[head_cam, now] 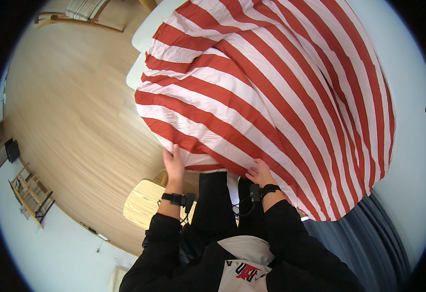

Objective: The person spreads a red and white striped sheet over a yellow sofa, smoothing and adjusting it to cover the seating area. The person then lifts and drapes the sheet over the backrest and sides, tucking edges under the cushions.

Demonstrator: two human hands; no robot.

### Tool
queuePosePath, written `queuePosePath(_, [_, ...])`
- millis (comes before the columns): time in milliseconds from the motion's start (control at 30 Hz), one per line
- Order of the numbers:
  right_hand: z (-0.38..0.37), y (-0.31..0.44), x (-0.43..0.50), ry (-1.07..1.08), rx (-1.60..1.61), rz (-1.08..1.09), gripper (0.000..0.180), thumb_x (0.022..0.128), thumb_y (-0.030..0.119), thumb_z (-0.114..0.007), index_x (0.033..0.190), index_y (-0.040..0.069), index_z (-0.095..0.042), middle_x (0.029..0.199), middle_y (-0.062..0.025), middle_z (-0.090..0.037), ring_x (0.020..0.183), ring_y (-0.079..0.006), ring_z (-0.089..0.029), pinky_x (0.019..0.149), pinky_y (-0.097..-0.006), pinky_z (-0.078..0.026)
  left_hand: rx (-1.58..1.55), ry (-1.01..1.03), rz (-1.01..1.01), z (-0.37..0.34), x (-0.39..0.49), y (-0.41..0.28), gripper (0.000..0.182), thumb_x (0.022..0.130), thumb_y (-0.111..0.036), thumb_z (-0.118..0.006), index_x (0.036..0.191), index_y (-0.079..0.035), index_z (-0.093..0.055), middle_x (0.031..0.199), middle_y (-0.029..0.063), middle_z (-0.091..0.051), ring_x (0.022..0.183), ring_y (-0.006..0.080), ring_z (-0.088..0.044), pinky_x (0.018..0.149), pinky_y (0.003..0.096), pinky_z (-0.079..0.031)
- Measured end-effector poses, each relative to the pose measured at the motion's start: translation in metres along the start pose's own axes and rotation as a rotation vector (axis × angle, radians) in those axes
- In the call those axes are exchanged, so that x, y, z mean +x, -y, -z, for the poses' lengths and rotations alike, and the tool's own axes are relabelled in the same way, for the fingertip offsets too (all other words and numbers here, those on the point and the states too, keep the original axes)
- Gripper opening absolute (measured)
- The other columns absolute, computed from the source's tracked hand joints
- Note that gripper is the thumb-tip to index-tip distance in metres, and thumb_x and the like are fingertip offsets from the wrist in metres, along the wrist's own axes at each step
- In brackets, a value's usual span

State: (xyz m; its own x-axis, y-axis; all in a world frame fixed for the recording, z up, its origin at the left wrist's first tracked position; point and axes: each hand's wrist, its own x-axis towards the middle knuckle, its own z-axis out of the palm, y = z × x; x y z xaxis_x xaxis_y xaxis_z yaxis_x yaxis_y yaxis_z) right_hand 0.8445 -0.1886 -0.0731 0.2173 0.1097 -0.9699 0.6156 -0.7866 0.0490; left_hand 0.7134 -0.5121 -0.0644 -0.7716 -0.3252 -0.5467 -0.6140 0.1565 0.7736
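A large red-and-white striped cloth (256, 102) lies spread before me with folds and wrinkles across it. At its near left corner is my left hand (174, 165), thumb and fingers gripping the edge. My right hand (261, 173) is at the near edge further right, its fingers curled on the fabric; the fingertips touch the cloth, though whether they pinch it is hard to tell. Both wrists carry black straps with small devices and cables. White rounded edges of a surface (134, 71) show beneath the cloth at its left side.
A pale wooden stool or chair seat (145, 204) stands beside my legs at left. Wooden floor (81, 102) extends left, with a wooden rack (32, 193) near the far wall. A chair with a checked cushion (85, 9) is at upper left. Blue curtains (362, 233) hang at lower right beside a white wall.
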Motion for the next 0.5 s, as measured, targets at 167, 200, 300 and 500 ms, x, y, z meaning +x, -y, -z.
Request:
queuePosePath(167, [0.020,-0.015,0.008,-0.199,-0.130,-0.001,0.079,0.095,0.034,-0.074,0.162,0.016,-0.036,0.166,-0.0243,-0.033,0.148,-0.0478,-0.038,0.113,-0.0649,-0.045,0.403,-0.154,-0.070,0.067,0.020,-0.017,0.037,0.108,-0.032,-0.067,0.116,0.005,-0.061,0.102,0.0166,-0.070,0.091,0.0231,-0.063,0.083,0.0415,-0.053])
queuePosePath(200, [0.022,-0.016,0.009,-0.188,-0.163,0.023,0.081,0.094,0.035,-0.074,0.162,0.013,-0.035,0.166,-0.0231,-0.034,0.148,-0.0478,-0.039,0.112,-0.0649,-0.046,0.449,-0.174,-0.058,0.078,0.025,-0.016,0.038,0.107,-0.033,-0.068,0.115,0.004,-0.061,0.100,0.0163,-0.070,0.089,0.0237,-0.063,0.082,0.0414,-0.053])
queuePosePath(300, [0.025,-0.019,0.012,-0.213,-0.242,0.063,0.086,0.093,0.036,-0.074,0.162,0.008,-0.031,0.164,-0.0208,-0.037,0.146,-0.0468,-0.041,0.109,-0.0647,-0.048,0.555,-0.257,-0.052,0.109,0.040,0.003,0.041,0.103,-0.035,-0.073,0.111,0.003,-0.061,0.096,0.0156,-0.069,0.085,0.0251,-0.063,0.078,0.0412,-0.053])
queuePosePath(500, [0.023,-0.015,0.021,-0.157,-0.286,0.141,0.077,0.092,0.040,-0.074,0.156,0.013,-0.041,0.149,-0.0133,-0.048,0.136,-0.0359,-0.048,0.112,-0.0622,-0.042,0.496,-0.456,0.178,0.142,0.080,0.057,0.040,0.099,-0.032,-0.074,0.115,0.002,-0.060,0.101,0.0180,-0.070,0.088,0.0289,-0.068,0.079,0.0415,-0.057])
